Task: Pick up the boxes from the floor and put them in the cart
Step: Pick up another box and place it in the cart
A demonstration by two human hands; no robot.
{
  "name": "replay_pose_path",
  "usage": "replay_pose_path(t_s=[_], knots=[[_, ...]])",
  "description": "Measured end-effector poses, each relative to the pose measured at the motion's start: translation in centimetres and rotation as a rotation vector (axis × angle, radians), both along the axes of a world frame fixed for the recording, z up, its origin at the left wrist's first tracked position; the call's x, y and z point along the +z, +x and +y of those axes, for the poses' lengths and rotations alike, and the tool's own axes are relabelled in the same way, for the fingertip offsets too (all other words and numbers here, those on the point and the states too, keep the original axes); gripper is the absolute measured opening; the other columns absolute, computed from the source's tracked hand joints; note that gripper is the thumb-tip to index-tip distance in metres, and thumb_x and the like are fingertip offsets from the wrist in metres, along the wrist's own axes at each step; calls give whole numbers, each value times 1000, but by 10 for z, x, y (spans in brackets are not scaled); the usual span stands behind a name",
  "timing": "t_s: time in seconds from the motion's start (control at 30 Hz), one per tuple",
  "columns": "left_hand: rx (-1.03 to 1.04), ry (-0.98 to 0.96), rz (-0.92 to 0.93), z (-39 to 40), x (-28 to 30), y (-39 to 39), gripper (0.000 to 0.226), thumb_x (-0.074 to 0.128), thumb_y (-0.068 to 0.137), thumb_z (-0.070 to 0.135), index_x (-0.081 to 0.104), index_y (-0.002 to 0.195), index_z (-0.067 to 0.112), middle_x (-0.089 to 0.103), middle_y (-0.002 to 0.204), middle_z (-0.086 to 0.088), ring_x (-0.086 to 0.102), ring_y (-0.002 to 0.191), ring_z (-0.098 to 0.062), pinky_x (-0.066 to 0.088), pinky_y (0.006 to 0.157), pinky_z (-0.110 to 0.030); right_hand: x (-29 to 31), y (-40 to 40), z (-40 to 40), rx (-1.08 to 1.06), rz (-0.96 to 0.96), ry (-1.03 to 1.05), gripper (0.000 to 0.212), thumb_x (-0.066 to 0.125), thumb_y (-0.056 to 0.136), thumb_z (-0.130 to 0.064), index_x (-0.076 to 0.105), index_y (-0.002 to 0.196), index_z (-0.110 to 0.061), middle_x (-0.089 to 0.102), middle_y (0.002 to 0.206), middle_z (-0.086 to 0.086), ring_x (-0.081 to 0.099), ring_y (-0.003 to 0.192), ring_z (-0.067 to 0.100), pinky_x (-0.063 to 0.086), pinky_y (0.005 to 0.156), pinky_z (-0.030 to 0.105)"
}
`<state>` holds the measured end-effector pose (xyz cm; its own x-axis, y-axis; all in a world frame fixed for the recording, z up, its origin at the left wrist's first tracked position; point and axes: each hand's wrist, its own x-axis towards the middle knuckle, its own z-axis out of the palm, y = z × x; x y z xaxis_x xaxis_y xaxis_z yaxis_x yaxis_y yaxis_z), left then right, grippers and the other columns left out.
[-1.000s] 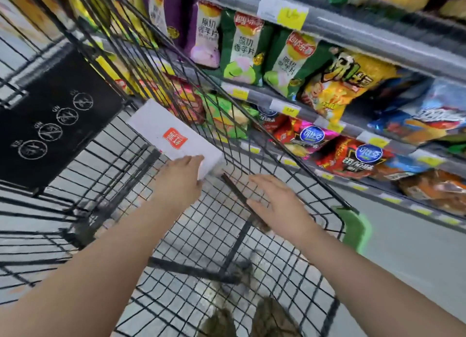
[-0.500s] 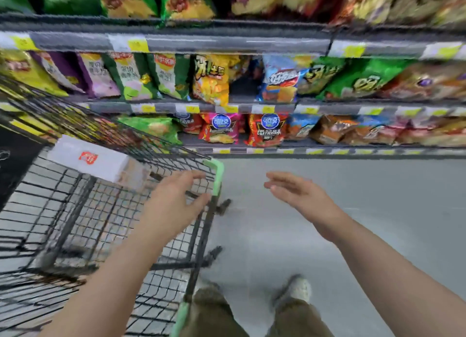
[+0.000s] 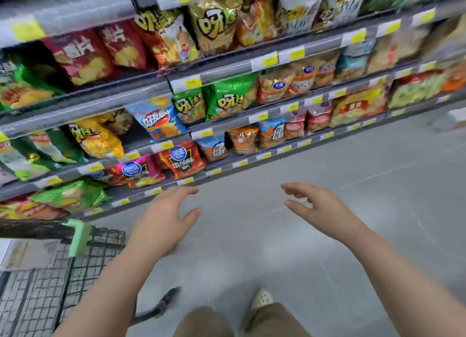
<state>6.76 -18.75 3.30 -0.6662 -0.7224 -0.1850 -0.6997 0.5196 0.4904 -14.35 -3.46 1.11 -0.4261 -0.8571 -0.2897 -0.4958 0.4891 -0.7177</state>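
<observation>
Hands point(image 3: 242, 218) hang spread and empty beside cart point(image 3: 78, 238); snack-bag lettering blurred.

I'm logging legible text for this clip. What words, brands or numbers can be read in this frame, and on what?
"呀!土豆": green snack bag, middle shelf.
"呀": yellow bag, upper shelf.
"好友": blue chip bag; further characters blurred.
"薯片": red bags, upper left, roughly legible.
"番茄味": red bag, lowest shelf; its blue round logo is unreadable.
Yellow price tags: too blurred to read.
Label on the box in the cart: unreadable.
</observation>
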Motion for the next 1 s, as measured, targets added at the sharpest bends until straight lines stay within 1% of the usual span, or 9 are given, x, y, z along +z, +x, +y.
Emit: replay_pose_path(t_s=[0.1, 0.17, 0.23, 0.4, 0.53, 0.63, 0.8, 0.87, 1.0], knots=[[-107, -52, 42, 6, 12, -40, 38, 61, 82, 24, 54, 118, 13, 56, 124, -7, 49, 117, -22, 28, 92, -20, 6, -27, 22, -74, 0, -39, 33, 56, 86, -19, 54, 119, -21, 56, 104, -9, 51, 100, 9, 31, 82, 13], [-171, -61, 66, 7, 19, -71, 38, 61, 82, 25, 55, 118, 14, 58, 122, -5, 51, 113, -21, 32, 91, -22, 11, -45, 38, -134, 11, -65, 32, 56, 86, -18, 55, 118, -20, 56, 103, -9, 51, 99, 9, 31, 80, 11], [-224, -65, 79, 6, 26, -101, 38, 61, 82, 22, 54, 119, 17, 57, 124, -3, 51, 115, -19, 35, 92, -26, 15, -63, 50, -190, 26, -74, 30, 56, 86, -17, 56, 116, -21, 57, 102, -8, 52, 98, 9, 32, 82, 12], [-397, -26, 93, 12, 28, -187, 38, 58, 84, 24, 52, 121, 22, 57, 124, 2, 53, 113, -16, 37, 90, -25, 24, -119, 84, -315, 102, -39, 30, 56, 86, -17, 57, 115, -21, 59, 102, -8, 53, 97, 9, 36, 89, 19], [-509, 33, 113, 10, 20, -265, 34, 59, 83, 23, 55, 117, 22, 61, 117, 4, 55, 103, -8, 38, 85, -21, 27, -181, 94, -374, 155, 2, 31, 55, 86, -17, 55, 117, -19, 63, 111, -3, 55, 106, 13, 37, 93, 24], [-553, 36, 139, -3, 22, -332, 35, 59, 83, 23, 55, 117, 23, 62, 117, 3, 57, 106, -11, 39, 85, -22, 33, -239, 86, -441, 170, -11, 32, 55, 87, -17, 55, 118, -19, 63, 113, -2, 56, 107, 13, 36, 88, 19], [-716, 31, 138, -15, 36, -435, 35, 58, 84, 23, 53, 119, 23, 61, 118, 6, 55, 103, -7, 35, 73, -8, 38, -312, 80, -552, 141, -25, 31, 54, 87, -17, 55, 117, -21, 60, 105, -8, 55, 104, 9, 38, 88, 21], [-782, 10, 107, -12, 39, -472, 38, 57, 85, 25, 51, 122, 23, 59, 120, 5, 55, 104, -10, 36, 77, -14, 35, -333, 86, -601, 132, -29, 31, 54, 87, -17, 55, 118, -20, 60, 104, -8, 55, 104, 10, 36, 88, 18], [-878, -17, 33, 4, 36, -540, 39, 50, 87, 33, 48, 124, 23, 57, 123, 3, 52, 110, -12, 37, 85, -22, 27, -377, 112, -699, 84, -10, 31, 54, 87, -17, 55, 118, -20, 61, 105, -5, 55, 105, 12, 37, 92, 22]])
